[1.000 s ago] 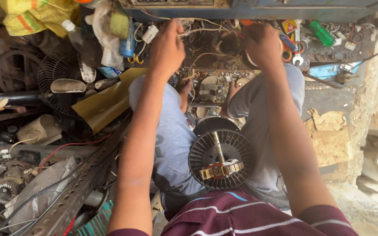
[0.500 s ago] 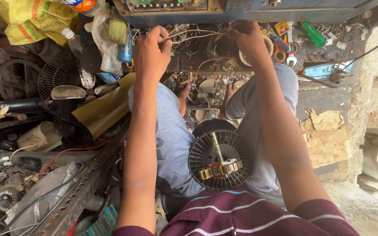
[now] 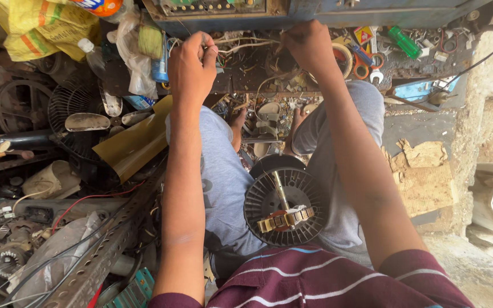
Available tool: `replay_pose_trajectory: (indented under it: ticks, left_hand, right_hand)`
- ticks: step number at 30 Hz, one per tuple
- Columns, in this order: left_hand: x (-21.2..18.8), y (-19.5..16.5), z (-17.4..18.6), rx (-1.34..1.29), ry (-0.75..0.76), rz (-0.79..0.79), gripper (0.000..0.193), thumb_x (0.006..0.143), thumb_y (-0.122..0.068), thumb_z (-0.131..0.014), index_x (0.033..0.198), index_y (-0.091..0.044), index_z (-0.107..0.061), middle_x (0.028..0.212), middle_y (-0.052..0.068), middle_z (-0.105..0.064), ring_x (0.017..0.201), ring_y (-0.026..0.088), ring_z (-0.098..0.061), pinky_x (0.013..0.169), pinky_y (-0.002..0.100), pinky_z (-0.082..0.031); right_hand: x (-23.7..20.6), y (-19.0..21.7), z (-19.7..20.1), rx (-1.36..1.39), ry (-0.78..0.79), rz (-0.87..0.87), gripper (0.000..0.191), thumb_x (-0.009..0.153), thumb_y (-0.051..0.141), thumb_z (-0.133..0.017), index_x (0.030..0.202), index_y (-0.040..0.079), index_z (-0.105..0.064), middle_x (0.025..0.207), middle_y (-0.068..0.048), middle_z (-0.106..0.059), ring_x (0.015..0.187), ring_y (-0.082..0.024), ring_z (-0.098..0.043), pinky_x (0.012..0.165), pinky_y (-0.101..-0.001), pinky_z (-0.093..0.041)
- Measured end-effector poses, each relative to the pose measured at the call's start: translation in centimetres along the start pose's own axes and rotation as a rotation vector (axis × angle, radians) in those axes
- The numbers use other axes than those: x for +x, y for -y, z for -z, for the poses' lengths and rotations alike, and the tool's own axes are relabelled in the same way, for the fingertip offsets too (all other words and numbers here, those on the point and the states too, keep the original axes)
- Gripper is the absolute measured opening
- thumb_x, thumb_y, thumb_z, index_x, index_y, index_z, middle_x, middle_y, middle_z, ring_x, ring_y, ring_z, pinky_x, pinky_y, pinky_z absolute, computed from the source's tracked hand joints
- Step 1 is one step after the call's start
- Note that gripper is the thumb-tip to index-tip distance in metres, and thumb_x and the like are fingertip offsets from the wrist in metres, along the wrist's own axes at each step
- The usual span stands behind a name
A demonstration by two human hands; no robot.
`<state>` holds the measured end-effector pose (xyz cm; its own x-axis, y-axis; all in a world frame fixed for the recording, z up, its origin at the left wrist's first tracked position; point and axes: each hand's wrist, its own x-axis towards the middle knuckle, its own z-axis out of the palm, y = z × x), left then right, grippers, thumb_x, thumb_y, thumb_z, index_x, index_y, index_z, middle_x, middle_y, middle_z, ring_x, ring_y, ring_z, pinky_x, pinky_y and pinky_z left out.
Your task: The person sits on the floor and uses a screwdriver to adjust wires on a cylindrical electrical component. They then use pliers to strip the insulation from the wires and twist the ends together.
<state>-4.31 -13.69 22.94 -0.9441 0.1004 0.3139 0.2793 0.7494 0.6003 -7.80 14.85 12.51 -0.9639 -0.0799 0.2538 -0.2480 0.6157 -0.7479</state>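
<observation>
Both arms reach forward over my knees toward a cluttered wooden bench. My left hand (image 3: 192, 67) is closed, pinching pale wires (image 3: 246, 44) that run across to the right. My right hand (image 3: 308, 44) is curled at the other end of those wires, under the edge of a blue metal box (image 3: 338, 12); what its fingers grip is hidden. Between my legs stands a round black motor stator (image 3: 285, 205) with a shaft and a copper-coloured ring on it. Neither hand touches it.
Left side holds fan guards (image 3: 69, 114), a metal fan blade (image 3: 87, 121), a yellow sack (image 3: 35, 31), a slotted steel angle bar (image 3: 101, 256) and loose wires. On the bench at right lie tape rolls (image 3: 346, 57), a green screwdriver handle (image 3: 403, 41) and a spanner (image 3: 376, 75). Torn cardboard (image 3: 423, 177) lies right.
Both hands have drawn slightly closer along the bench edge while the view tilted down; the left hand has closed tighter on the wires. The stator has not moved.
</observation>
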Motion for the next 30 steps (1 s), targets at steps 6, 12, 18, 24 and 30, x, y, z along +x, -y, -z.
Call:
replay_pose_trajectory:
  ticks: [6, 12, 18, 24, 30]
  left_hand:
    - [0.1, 0.2, 0.4, 0.002, -0.068, 0.019, 0.009, 0.092, -0.01, -0.076, 0.091, -0.009, -0.067, 0.058, 0.005, -0.055, 0.051, 0.024, -0.055, 0.052, 0.042, -0.038]
    - [0.1, 0.6, -0.1, -0.03, -0.089, 0.022, 0.005, 0.096, -0.007, -0.072, 0.094, -0.007, -0.067, 0.058, 0.006, -0.055, 0.05, 0.022, -0.053, 0.053, 0.041, -0.038]
    - [-0.7, 0.4, 0.6, -0.16, -0.181, -0.076, 0.008, 0.099, -0.003, -0.068, 0.107, -0.006, -0.068, 0.08, 0.006, -0.07, 0.066, 0.019, -0.066, 0.061, 0.032, -0.048]
    - [-5.0, -2.2, 1.5, -0.29, 0.05, 0.186, 0.017, 0.092, -0.008, -0.075, 0.107, -0.004, -0.069, 0.077, 0.011, -0.075, 0.063, 0.021, -0.072, 0.058, 0.031, -0.052]
    - [-8.3, -5.3, 0.2, -0.135, 0.234, 0.127, 0.017, 0.092, -0.007, -0.07, 0.109, -0.005, -0.067, 0.087, 0.016, -0.075, 0.079, 0.033, -0.075, 0.064, 0.044, -0.055]
  right_hand:
    - [-0.8, 1.2, 4.3, 0.668, 0.164, -0.172, 0.006, 0.096, 0.004, -0.072, 0.099, -0.001, -0.071, 0.087, -0.002, -0.07, 0.076, -0.008, -0.063, 0.069, -0.025, -0.05]
    - [-2.4, 2.6, 7.6, 0.619, 0.086, -0.083, 0.016, 0.091, -0.005, -0.072, 0.105, -0.001, -0.065, 0.091, 0.002, -0.059, 0.08, -0.005, -0.055, 0.069, -0.0203, -0.041]
    - [-6.4, 5.8, 7.8, 0.535, -0.171, -0.007, 0.016, 0.096, -0.005, -0.071, 0.109, -0.002, -0.063, 0.089, -0.002, -0.062, 0.075, -0.005, -0.057, 0.067, -0.0201, -0.041]
    - [-13.9, 11.4, 5.3, 0.408, -0.147, -0.006, 0.031, 0.093, 0.001, -0.077, 0.117, -0.004, -0.058, 0.088, -0.006, -0.068, 0.081, -0.005, -0.063, 0.074, -0.0215, -0.048]
    - [-16.4, 11.5, 3.7, 0.873, 0.058, -0.473, 0.013, 0.106, 0.006, -0.069, 0.116, -0.001, -0.064, 0.095, -0.007, -0.069, 0.079, -0.009, -0.063, 0.065, -0.0227, -0.047]
